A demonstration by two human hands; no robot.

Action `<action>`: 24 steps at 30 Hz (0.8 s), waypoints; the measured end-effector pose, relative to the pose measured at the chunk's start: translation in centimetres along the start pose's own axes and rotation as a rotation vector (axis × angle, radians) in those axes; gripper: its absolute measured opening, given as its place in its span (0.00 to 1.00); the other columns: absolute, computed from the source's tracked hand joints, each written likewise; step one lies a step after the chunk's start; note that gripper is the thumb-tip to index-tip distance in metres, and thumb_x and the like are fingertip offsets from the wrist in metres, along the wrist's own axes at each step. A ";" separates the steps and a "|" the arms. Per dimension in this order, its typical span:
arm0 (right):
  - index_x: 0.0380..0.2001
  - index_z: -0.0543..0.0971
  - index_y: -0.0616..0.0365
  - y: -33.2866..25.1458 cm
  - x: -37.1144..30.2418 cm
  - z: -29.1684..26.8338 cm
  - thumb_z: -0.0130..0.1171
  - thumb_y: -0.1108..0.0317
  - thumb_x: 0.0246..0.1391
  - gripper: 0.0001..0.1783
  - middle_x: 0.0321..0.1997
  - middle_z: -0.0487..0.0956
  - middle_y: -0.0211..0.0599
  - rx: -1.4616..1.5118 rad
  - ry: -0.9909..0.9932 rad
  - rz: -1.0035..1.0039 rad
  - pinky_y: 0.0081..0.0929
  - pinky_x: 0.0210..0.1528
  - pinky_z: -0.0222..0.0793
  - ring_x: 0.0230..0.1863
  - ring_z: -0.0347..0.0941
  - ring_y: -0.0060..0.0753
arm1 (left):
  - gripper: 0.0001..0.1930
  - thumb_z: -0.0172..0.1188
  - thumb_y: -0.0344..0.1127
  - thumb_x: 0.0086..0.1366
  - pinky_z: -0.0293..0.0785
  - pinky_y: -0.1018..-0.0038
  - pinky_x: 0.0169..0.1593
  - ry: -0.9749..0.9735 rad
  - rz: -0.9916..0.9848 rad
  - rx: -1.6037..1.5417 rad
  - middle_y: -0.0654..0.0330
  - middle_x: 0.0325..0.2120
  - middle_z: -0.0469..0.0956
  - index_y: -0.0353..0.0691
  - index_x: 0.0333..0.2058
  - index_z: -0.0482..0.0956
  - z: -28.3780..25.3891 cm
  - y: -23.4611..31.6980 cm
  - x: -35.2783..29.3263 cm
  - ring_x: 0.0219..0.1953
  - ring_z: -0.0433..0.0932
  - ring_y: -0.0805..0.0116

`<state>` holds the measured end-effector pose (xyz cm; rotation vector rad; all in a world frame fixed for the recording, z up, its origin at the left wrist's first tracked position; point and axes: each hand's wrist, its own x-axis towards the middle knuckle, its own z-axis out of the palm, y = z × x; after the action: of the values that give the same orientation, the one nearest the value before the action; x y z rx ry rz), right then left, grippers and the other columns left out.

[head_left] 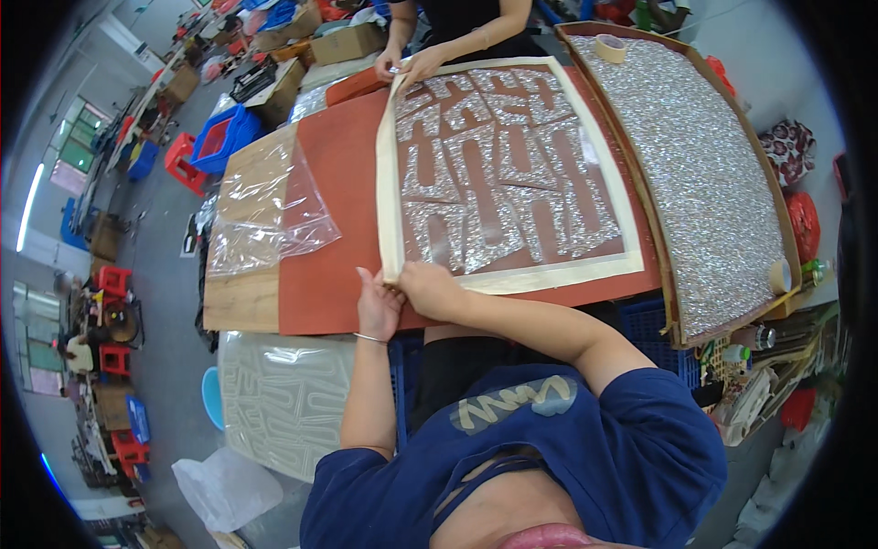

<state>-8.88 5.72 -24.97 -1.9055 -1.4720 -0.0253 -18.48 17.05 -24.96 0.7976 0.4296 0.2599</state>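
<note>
A cream-bordered sheet (512, 274) with silver glitter cut-out shapes lies on a red-brown board (329, 274). My left hand (377, 306) and my right hand (428, 288) both pinch the sheet's near left corner at the board's front edge. Across the table another person's two hands (407, 64) hold the far left corner of the same sheet. A thin bracelet sits on my left wrist.
A wooden tray (672, 302) lined with silver glitter lies to the right, with tape rolls (610, 46) on it. Clear plastic film (265, 210) covers a plywood board at left. A pale patterned sheet (283, 393) sits low left. Boxes, blue crates and red stools stand beyond.
</note>
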 end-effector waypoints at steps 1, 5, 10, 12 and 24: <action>0.24 0.75 0.60 -0.1 0.1 0.0 0.54 0.66 0.48 0.08 0.30 0.74 0.45 0.057 -0.020 0.120 0.41 0.35 0.70 0.34 0.75 0.46 | 0.30 0.39 0.56 0.71 0.68 0.70 0.55 0.038 0.027 0.018 0.57 0.47 0.75 0.31 0.54 0.67 -0.6 -0.8 -0.4 0.49 0.74 0.67; 0.27 0.78 0.63 1.7 0.7 0.0 0.53 0.67 0.56 0.11 0.19 0.75 0.35 0.762 -0.182 0.721 0.26 0.19 0.63 0.18 0.71 0.26 | 0.17 0.57 0.30 0.65 0.75 0.76 0.47 0.197 0.231 0.465 0.55 0.42 0.77 0.28 0.50 0.70 0.2 -2.4 -0.5 0.43 0.77 0.71; 0.27 0.77 0.65 1.9 -0.3 -0.4 0.55 0.65 0.56 0.12 0.17 0.74 0.35 0.899 -0.082 0.731 0.26 0.19 0.63 0.17 0.69 0.23 | 0.10 0.55 0.31 0.66 0.81 0.76 0.39 0.247 0.182 0.440 0.56 0.34 0.79 0.28 0.40 0.73 0.6 -2.2 -0.9 0.34 0.79 0.72; 0.31 0.77 0.66 1.5 -0.4 -0.7 0.55 0.66 0.55 0.12 0.21 0.76 0.44 0.735 -0.018 0.689 0.33 0.27 0.68 0.23 0.74 0.35 | 0.08 0.56 0.32 0.66 0.79 0.71 0.41 0.261 0.227 0.502 0.54 0.34 0.78 0.31 0.32 0.75 0.5 -2.7 -0.9 0.36 0.79 0.68; 0.30 0.73 0.65 10.5 1.6 -7.5 0.47 0.61 0.61 0.16 0.30 0.75 0.51 0.448 0.665 0.714 0.41 0.38 0.65 0.33 0.72 0.48 | 0.10 0.64 0.38 0.56 0.49 0.47 0.61 0.594 0.724 1.641 0.54 0.50 0.72 0.39 0.23 0.76 -1.2 -2.9 -1.0 0.61 0.57 0.44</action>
<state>3.56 2.03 -24.22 -1.7018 -0.2905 0.0034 -19.71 15.45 -27.57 2.5273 0.9061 0.8636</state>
